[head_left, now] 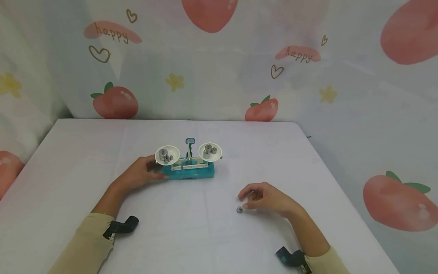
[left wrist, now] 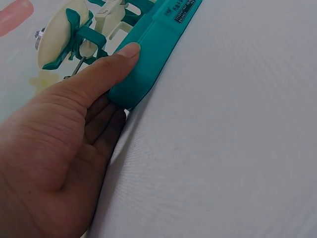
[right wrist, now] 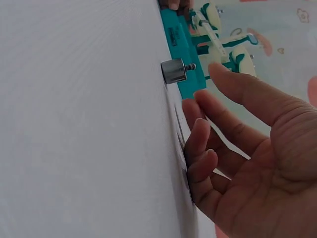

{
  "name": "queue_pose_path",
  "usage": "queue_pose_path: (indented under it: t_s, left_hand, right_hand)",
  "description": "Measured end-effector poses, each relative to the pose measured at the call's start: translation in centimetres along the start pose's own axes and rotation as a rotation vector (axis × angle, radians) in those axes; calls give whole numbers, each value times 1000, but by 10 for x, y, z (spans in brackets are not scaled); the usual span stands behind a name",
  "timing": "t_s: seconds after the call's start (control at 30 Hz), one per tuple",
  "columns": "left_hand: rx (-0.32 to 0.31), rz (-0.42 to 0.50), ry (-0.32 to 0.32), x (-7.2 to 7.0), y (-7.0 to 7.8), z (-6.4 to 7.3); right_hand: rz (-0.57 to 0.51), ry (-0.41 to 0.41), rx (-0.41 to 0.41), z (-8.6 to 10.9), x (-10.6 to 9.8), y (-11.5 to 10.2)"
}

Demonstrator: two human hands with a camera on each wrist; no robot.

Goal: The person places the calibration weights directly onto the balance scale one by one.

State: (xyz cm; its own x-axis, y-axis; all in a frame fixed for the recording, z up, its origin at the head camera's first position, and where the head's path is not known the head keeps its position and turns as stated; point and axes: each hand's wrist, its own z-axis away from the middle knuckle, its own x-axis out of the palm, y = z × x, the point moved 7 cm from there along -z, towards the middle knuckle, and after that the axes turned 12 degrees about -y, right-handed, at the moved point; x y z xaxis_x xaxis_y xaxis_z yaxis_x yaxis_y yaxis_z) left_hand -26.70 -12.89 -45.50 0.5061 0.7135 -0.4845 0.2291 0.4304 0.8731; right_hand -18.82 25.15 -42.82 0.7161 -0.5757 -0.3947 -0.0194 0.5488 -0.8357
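A small teal balance scale (head_left: 188,174) stands towards the back of the table. My left hand (head_left: 142,174) grips the left end of its base; in the left wrist view the thumb (left wrist: 130,50) lies on the front of the teal base and the fingers go behind its end. Several metal weights sit in the left pan (head_left: 175,151) and several more in the right pan (head_left: 216,146). A single metal weight (right wrist: 173,71) with a knobbed top stands upright on the table, just beyond the fingertips of my right hand (head_left: 268,198). That hand's fingers are loosely bent, holding nothing.
White cloth covers the table (head_left: 164,236), whose back edge meets a fruit-printed curtain (head_left: 219,76). Black wrist-worn devices sit on the left sleeve (head_left: 80,243) and the right sleeve (head_left: 326,262).
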Motion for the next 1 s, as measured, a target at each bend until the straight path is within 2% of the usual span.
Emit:
queue_pose_path:
  t_s: [0.2,0.73,1.0]
  left_hand:
    - [-7,-1,1,0,0,1]
    - [-12,1,-8,0,3,1]
    - [-7,-3,-8,0,2,1]
  right_hand:
    - [38,-50,-33,-1,3,4]
    - [119,-61,-135,-6,8,-3]
    - [131,-56,-115,-9,10,-1]
